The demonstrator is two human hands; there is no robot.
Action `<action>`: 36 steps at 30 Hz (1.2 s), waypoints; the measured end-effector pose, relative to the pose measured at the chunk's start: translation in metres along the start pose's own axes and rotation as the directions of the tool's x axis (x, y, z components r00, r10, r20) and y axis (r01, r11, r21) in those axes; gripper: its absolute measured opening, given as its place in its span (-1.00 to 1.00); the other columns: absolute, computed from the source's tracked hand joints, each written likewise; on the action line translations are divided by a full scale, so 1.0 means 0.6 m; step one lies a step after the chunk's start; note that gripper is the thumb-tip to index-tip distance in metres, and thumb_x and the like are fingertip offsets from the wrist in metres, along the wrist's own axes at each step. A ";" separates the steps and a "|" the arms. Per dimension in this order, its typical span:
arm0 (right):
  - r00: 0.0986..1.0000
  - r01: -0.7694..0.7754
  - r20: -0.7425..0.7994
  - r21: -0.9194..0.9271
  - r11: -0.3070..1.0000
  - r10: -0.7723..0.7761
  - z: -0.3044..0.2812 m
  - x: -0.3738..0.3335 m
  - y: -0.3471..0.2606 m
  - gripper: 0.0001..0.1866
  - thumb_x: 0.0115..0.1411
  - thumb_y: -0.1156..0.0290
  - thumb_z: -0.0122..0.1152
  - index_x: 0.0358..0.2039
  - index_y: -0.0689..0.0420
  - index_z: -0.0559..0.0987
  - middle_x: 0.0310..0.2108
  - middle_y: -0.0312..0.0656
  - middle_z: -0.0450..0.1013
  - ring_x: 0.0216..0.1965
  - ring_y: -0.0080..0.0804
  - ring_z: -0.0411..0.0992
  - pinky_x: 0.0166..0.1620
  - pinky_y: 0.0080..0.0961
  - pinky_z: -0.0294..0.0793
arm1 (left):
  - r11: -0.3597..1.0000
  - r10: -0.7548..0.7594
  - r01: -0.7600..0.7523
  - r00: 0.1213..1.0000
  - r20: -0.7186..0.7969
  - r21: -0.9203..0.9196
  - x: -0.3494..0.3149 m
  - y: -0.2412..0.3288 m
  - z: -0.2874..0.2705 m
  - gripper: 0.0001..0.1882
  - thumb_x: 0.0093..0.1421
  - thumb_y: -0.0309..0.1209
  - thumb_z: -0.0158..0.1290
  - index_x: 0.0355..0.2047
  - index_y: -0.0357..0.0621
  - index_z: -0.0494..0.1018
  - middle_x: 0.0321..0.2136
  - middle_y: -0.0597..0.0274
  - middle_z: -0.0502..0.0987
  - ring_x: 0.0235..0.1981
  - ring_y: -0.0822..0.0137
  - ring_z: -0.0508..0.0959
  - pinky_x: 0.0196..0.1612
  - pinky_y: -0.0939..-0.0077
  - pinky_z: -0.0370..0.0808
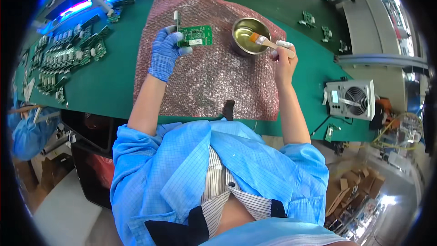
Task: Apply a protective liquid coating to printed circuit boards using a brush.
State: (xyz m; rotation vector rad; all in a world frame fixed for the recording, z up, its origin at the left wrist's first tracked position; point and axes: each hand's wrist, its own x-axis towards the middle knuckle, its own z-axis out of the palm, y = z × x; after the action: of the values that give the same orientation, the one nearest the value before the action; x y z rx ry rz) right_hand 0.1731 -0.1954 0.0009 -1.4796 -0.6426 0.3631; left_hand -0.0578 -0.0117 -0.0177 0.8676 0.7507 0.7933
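Observation:
My left hand (167, 52), in a blue glove, grips a green circuit board (200, 34) by its left edge, above a pink bubble-wrap sheet (200, 82). White parts show on the board. Bare but for white finger cots, my right hand (284, 59) is closed on the wooden handle of a flat brush (268, 43). The orange bristles are over the inside of a round metal bowl (248, 53), which holds a yellowish liquid. Whether the bristle tips touch the liquid I cannot tell. The bowl stands on the sheet, to the right of the board.
Several circuit boards (68, 52) lie in rows on the green table (109, 86) at left, near blue-lit lamps (76, 8). Some small boards (308, 19) lie at the far right. A white fan unit (350, 99) stands at the right edge. Another person's blue sleeve (34, 132) shows at far left.

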 end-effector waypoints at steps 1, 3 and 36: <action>0.998 -0.065 -0.025 -0.022 0.998 0.064 -0.007 -0.002 0.005 -0.86 0.07 0.43 -0.07 -0.45 0.22 0.42 -0.67 -0.31 0.34 -0.67 -0.65 0.27 -0.60 -0.74 0.20 | 0.995 -0.044 0.048 0.998 0.047 -0.092 0.003 -0.005 -0.003 -0.65 -0.02 -0.53 -0.06 -0.18 -0.28 0.21 -0.36 0.11 0.39 -0.44 0.29 0.49 -0.52 0.48 0.56; 0.987 -0.142 -0.074 0.009 0.990 0.142 -0.014 -0.004 0.013 -0.86 0.07 0.41 -0.06 -0.46 0.21 0.43 -0.68 -0.32 0.33 -0.68 -0.65 0.25 -0.60 -0.73 0.20 | 0.978 -0.095 0.110 0.991 0.094 -0.177 0.007 -0.015 -0.001 -0.63 -0.02 -0.54 -0.05 -0.15 -0.31 0.20 -0.36 0.09 0.39 -0.42 0.27 0.49 -0.49 0.46 0.57; 0.990 -0.006 0.143 -0.047 0.999 0.013 -0.055 0.020 -0.086 -0.82 0.07 0.39 0.02 -0.40 0.24 0.45 -0.60 -0.34 0.31 -0.60 -0.67 0.25 -0.54 -0.74 0.18 | 0.967 -0.239 0.253 0.888 0.393 0.018 0.057 -0.031 0.045 -0.59 -0.02 -0.24 0.04 -0.18 -0.19 0.36 -0.31 0.17 0.45 -0.29 0.33 0.48 -0.24 0.42 0.48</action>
State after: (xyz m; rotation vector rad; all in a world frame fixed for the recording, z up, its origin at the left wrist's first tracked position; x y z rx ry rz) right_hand 0.1939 -0.2189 0.0547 -1.5108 -0.7632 0.4682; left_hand -0.0137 -0.0006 -0.0298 0.8471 0.4745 0.3846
